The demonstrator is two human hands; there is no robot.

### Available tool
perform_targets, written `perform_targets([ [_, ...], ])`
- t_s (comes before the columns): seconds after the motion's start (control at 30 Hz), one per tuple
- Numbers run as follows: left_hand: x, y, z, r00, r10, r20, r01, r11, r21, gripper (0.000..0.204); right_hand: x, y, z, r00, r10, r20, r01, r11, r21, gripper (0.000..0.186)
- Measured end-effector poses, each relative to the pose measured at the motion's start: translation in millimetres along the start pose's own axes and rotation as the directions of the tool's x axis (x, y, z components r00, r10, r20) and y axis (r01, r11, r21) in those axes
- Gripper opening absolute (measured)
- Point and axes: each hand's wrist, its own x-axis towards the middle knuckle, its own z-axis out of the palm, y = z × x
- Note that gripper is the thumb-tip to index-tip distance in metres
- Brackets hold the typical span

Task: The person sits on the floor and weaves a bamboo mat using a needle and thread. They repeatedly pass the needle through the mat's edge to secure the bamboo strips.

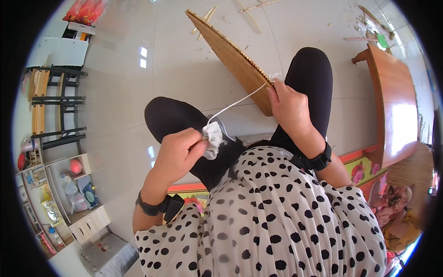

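Note:
A flat tan mat of stalks (233, 60), its long edge lined with round cut ends, stands tilted on edge beyond my knees. My right hand (293, 108) pinches its near corner, where short loose white thread ends stick up. From that corner a white cord (237, 101) runs taut down to my left hand (175, 154). Closed fingers of the left hand grip a crumpled white cloth (212, 138), over my left thigh. The cord meets the cloth there, and a loop hangs behind it. Whether the cord is wrapped inside the cloth is hidden.
Thin cut stalks (251, 9) and scraps lie on the tiled floor ahead. At right stands a brown wooden table (399, 92), with a bundle of stalks (410, 168) nearer me. Black-framed stools (60, 101) and a shelf unit (69, 184) line the left side.

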Motion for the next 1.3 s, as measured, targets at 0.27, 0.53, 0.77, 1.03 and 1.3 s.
perform_targets([
  [0.27,-77.2,-23.3,-21.5,0.986,-0.146,-0.084,0.135,0.983,-0.126,0.009,8.5,0.5,14.4,0.992,-0.125,-0.018,0.124,0.991,-0.056,0.015],
  [0.53,-238.5,-147.4,11.0,0.710,-0.694,-0.118,0.600,0.684,-0.416,0.017,3.2,36.5,13.9,0.982,-0.186,-0.029,0.175,0.958,-0.225,0.024],
  [0.77,-324.8,-252.2,136.2,0.492,-0.871,-0.008,0.736,0.411,0.538,0.064,7.4,20.8,17.5,0.981,-0.190,0.036,0.193,0.953,-0.234,0.024],
  [1.03,-67.7,-72.3,-2.0,0.764,-0.278,-0.582,0.054,0.926,-0.373,0.030,5.8,6.5,19.0,0.989,-0.148,0.002,0.148,0.987,-0.057,0.020],
  [1.3,109.9,-22.8,100.7,0.982,0.063,-0.178,-0.114,0.948,-0.297,0.039,6.2,-3.0,8.0,0.997,-0.064,0.040,0.060,0.995,0.081,0.020],
])
